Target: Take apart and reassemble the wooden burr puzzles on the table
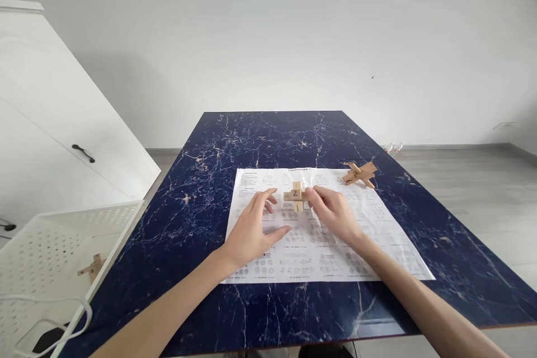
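Between my hands, over the printed sheet, is a small wooden interlocking puzzle (296,196) made of crossed bars, with a dark mark like a "Z" or "2" on its front. My right hand (331,210) pinches the bar on its right side. To the left, my left hand (258,226) is open, thumb and fingers spread toward the puzzle without touching it. The white instruction sheet (289,268) lies flat under both hands, covered with small diagrams too fine to read. A second wooden puzzle (359,174), also marked, rests at the sheet's top right corner.
The dark blue marbled table (251,140) reaches toward a pale wall. A white perforated bin (46,251) stands at the left, holding another wooden puzzle piece (93,267) and a white cable (86,313). Behind it is a white cabinet (50,100) with a black handle.
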